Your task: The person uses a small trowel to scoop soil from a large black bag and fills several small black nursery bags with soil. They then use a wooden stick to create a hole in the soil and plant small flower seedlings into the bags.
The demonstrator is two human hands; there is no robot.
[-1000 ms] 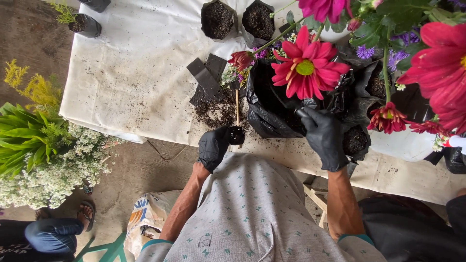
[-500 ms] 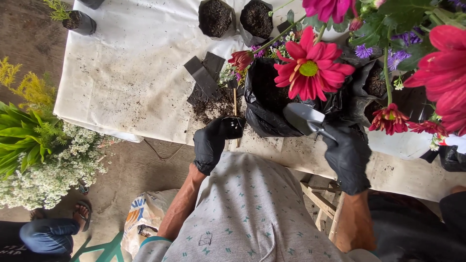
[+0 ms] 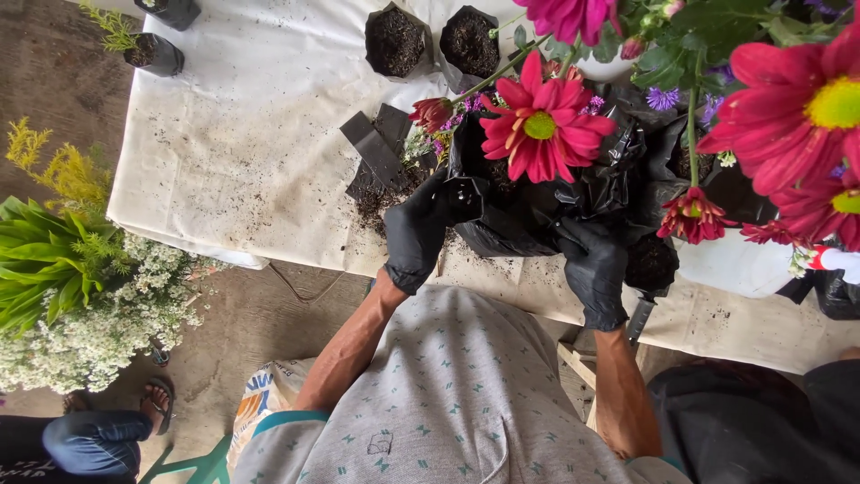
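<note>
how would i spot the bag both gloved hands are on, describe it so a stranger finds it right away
Start at the white cloth over the table, then go to its near edge by the big red flower. The black bag lies there, crumpled and wide, gripped by the left hand and right hand. Unlike the two small pots standing upright at the far edge, it is large, shiny and slumped.

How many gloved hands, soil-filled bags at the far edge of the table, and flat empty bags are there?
Gloved hands: 2, left hand and right hand, both on the big black bag.
Soil-filled bags: 4.
Flat empty bags: 2.
Total: 8
</note>
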